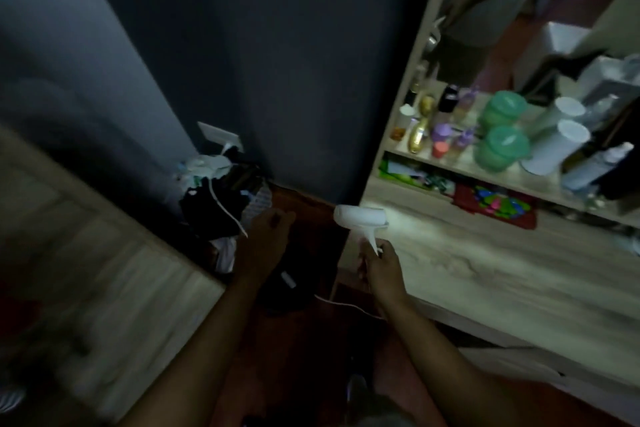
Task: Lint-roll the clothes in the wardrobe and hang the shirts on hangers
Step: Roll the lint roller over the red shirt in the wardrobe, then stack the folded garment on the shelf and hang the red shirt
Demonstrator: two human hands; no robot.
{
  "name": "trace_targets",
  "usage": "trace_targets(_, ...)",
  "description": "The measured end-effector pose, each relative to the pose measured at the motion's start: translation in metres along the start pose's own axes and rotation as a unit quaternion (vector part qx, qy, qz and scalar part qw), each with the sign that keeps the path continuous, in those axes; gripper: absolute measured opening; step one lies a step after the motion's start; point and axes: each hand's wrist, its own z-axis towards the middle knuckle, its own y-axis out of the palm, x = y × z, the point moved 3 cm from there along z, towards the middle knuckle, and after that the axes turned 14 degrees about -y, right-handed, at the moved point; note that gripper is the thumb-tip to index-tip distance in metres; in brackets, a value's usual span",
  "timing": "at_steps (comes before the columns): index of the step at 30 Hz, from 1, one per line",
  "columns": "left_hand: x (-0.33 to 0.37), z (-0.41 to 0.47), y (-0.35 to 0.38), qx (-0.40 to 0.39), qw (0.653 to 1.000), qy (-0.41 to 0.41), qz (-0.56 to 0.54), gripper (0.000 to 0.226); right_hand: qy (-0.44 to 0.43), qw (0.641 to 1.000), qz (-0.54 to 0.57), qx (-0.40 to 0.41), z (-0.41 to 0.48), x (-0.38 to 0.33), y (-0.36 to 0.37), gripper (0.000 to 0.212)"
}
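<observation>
My right hand (379,262) grips the handle of a white lint roller (360,216), whose roll lies sideways above the edge of a pale wooden dresser top (485,270). My left hand (266,236) hovers to its left with fingers curled, near a thin white cable (225,208); whether it holds the cable is unclear. A heap of dark and light clothes (214,198) lies on the floor in the corner beyond my left hand. No hangers or shirts on hangers show.
A dark wall (259,62) fills the middle. A pale wooden panel (86,253) stands at the left. The dresser shelf holds several bottles, two green jars (502,146) and white containers (561,142), with a mirror above. A wall socket (218,135) sits low.
</observation>
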Motion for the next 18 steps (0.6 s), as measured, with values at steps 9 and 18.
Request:
trace_targets(9,0.014,0.046,0.212,-0.085,0.974,0.028,0.21,0.038,0.084,0.99,0.018,0.113,0.093,0.08,-0.103,0.036)
trace_targets(18,-0.026,0.105,0.31,-0.1,0.866,0.142,0.469,0.033,0.069,0.982,-0.028,0.176,0.149,0.117,-0.144,0.031)
